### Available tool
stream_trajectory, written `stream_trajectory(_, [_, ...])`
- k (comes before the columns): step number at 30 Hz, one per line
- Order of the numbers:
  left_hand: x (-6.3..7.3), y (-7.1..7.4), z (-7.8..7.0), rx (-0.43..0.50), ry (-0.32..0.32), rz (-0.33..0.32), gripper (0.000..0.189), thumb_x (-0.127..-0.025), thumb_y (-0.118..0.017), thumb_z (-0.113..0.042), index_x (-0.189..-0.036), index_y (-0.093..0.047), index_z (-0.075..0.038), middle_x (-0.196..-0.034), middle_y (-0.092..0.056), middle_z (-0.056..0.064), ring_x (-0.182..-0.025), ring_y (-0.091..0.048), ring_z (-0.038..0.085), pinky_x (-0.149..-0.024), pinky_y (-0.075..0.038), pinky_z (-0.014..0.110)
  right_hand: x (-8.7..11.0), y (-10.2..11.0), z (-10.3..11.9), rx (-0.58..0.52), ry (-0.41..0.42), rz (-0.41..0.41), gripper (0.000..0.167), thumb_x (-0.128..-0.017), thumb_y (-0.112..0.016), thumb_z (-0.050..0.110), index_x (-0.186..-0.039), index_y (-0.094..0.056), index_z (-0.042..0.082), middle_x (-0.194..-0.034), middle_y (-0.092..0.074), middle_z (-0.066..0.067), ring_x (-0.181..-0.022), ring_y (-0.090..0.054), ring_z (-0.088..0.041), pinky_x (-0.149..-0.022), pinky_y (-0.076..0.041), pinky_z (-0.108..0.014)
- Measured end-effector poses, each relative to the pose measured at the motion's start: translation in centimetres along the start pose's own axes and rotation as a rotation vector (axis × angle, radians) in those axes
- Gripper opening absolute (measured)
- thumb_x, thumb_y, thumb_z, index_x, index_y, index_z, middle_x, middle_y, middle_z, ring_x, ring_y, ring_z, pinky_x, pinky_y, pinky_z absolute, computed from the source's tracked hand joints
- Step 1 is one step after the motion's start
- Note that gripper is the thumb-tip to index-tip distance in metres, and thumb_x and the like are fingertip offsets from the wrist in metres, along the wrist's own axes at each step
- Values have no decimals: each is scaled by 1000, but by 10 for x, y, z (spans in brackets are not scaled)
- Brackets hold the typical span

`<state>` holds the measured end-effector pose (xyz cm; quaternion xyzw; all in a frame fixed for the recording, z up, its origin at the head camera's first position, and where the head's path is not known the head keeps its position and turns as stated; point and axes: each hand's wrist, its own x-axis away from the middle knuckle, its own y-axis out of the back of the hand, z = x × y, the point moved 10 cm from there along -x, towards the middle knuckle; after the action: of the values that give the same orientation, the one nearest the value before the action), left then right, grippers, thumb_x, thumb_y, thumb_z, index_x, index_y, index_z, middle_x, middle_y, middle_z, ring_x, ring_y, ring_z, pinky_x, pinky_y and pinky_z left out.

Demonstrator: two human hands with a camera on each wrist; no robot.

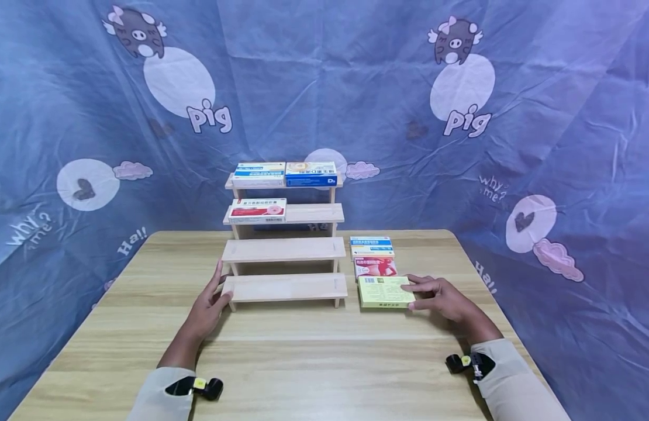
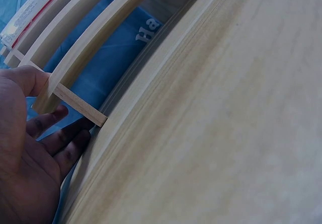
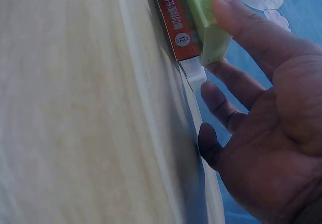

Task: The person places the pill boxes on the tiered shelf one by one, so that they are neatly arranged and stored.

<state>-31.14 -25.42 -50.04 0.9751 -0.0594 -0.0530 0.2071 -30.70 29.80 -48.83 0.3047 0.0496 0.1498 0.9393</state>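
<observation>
A light wooden stand (image 1: 285,287) with several stepped shelves stands on the table. My left hand (image 1: 206,310) holds the left end of its lowest shelf, thumb (image 2: 32,80) on the end of the board and the other fingers behind and below. Right of the stand, my right hand (image 1: 442,298) grips a yellow-green medicine box (image 1: 385,291) by its right end between thumb (image 3: 246,20) and fingers. This box overlaps the near edge of a red-and-white medicine box (image 1: 375,267); in the right wrist view it shows above the red box's printed side (image 3: 173,22).
Behind the red box lies a blue-and-white medicine box (image 1: 370,247). On the top shelf sit a blue-white-yellow box (image 1: 258,174) and a vitamin D box (image 1: 311,174). Another red-and-white box (image 1: 258,210) lies on the shelf below. A blue printed cloth (image 1: 324,88) hangs behind the table (image 1: 303,362).
</observation>
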Motion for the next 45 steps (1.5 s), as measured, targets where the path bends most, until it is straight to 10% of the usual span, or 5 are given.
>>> stream_trajectory(10, [-2,-2,1,-12,-1,-3,80,-118,-51,-28,-175,3,-40,-179,-22,28,-159,-39,54,-118,-46,29,2,8,14,-12,35,-29,50,-86,-92,13,-133,-78,2,-166,-48,-29,-157,-36,-60,-123,-30,-73])
stream_trajectory(21, [0,-2,2,-12,24,-3,80,-118,-51,-28,-175,5,-40,-180,-21,28,-157,-40,54,-124,-39,61,-3,17,33,-9,102,-69,48,-87,-90,10,-133,-77,1,-166,-47,-30,-156,-36,-60,-122,-27,-79])
stream_trajectory(45, [0,-1,4,-32,5,-4,79,-119,-49,-28,-176,5,-34,-179,-22,29,-156,-42,55,-121,-46,51,-31,49,74,-3,151,-174,49,-91,-87,11,-138,-74,0,-167,-45,-31,-159,-35,-59,-127,-25,-78])
